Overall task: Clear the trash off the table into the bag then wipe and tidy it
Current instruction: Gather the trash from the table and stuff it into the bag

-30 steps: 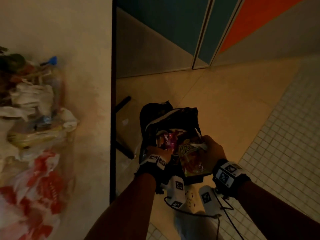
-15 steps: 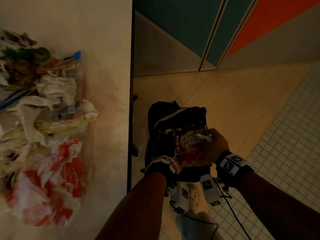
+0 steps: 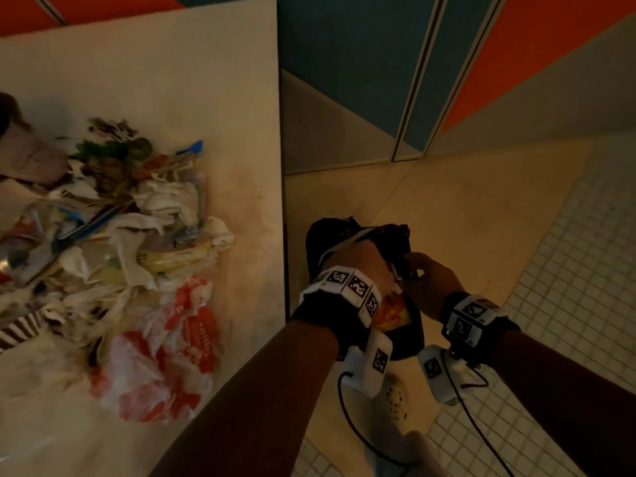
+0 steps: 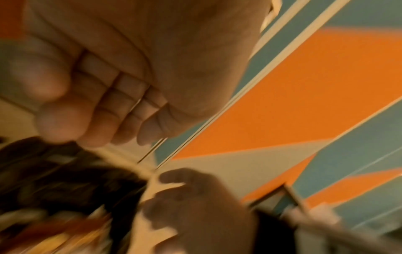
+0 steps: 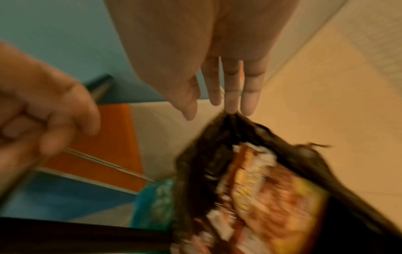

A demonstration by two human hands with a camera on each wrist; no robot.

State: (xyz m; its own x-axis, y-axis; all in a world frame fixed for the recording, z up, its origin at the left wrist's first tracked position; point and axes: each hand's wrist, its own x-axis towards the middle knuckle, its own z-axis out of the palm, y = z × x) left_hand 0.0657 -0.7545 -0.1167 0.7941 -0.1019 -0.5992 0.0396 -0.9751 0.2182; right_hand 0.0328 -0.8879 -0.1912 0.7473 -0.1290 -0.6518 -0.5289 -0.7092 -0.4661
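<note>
Trash [image 3: 113,242] lay heaped on the left of the table [image 3: 192,84], a red-and-white plastic bag [image 3: 165,349] at its near edge. Right of the table, over the floor, hung the black bag [image 3: 389,239], a snack packet [image 5: 272,197] inside. Left hand [image 3: 358,266] hovered at the bag's mouth, fingers loosely curled, holding nothing. Right hand [image 5: 219,72] touched the rim with straight fingertips.
</note>
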